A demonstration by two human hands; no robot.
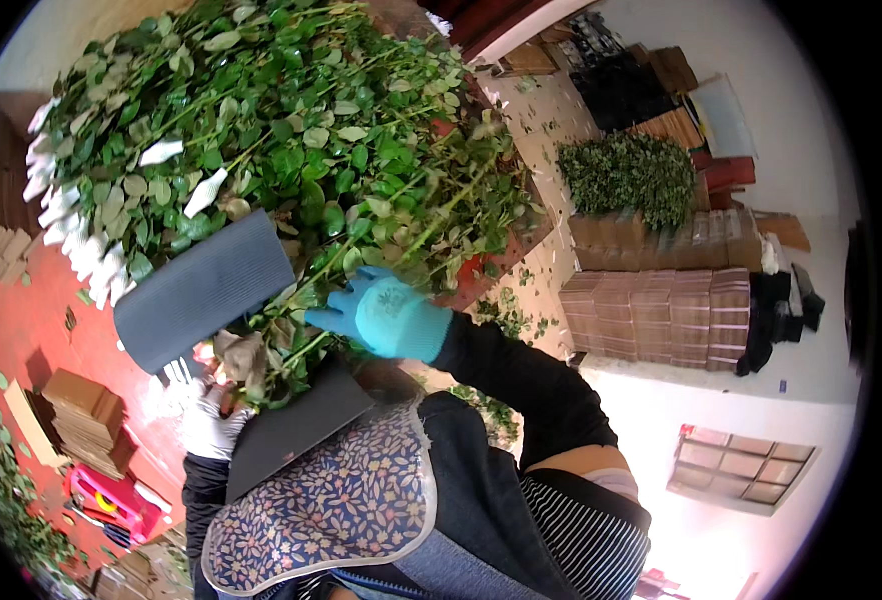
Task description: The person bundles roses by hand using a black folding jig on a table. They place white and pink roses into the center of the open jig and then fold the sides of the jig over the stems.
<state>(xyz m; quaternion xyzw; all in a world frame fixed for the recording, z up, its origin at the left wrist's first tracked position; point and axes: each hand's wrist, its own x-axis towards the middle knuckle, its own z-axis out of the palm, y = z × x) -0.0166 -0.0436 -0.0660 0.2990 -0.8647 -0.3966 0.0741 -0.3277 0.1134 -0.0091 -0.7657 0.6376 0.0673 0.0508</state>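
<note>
My right hand, in a blue and turquoise work glove, lies over leafy rose stems with its fingers spread. My left hand wears a white glove, its fingers at the flower-head end of those stems. Leaves partly hide its fingertips, so its grip is unclear. A curved grey-blue corrugated sheet stands on the far side of the stems. On the near side, a flat black sheet rests against my floral apron; whether the two join is hidden.
A big heap of leafy stems, with white mesh-sleeved buds, covers the red table. At left are small cardboard pieces and a pink basket with tools. Strapped cardboard stacks and more greenery stand right.
</note>
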